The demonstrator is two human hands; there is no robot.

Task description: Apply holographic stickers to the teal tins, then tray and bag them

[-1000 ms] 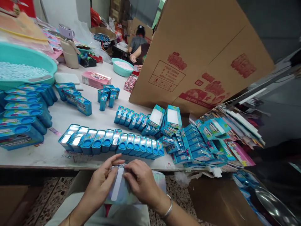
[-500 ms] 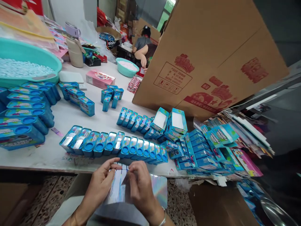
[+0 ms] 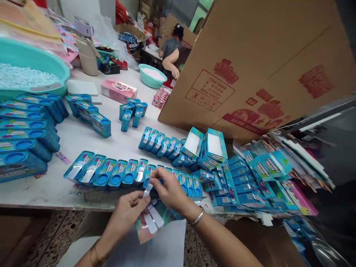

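Observation:
My left hand (image 3: pixel 126 213) is closed on the edge of a shiny sticker sheet (image 3: pixel 141 233), which has pale, rounded label shapes on it. A clear, glossy sticker (image 3: pixel 147 190) stands up between my hands. Its upper end is pinched in the fingertips of my right hand (image 3: pixel 172 193), and its lower end is by my left thumb. Just beyond my hands stands a row of blue candy containers (image 3: pixel 118 173), some with shiny strips on top. My right hand hides part of that row. White paper (image 3: pixel 167 252) lies under the sheet on my lap.
A large cardboard box (image 3: pixel 250 55) leans at the right. Blue display cartons (image 3: pixel 247 185) are piled below it. More blue containers (image 3: pixel 25 163) stand at left near a turquoise basin (image 3: pixel 62 79). Across the table, a person's arm (image 3: pixel 171 63) shows beside a smaller basin (image 3: pixel 152 83).
My right hand has moved up and forward from the sheet, with the sticker in its fingers. The sheet has tilted and now shows its label shapes more plainly.

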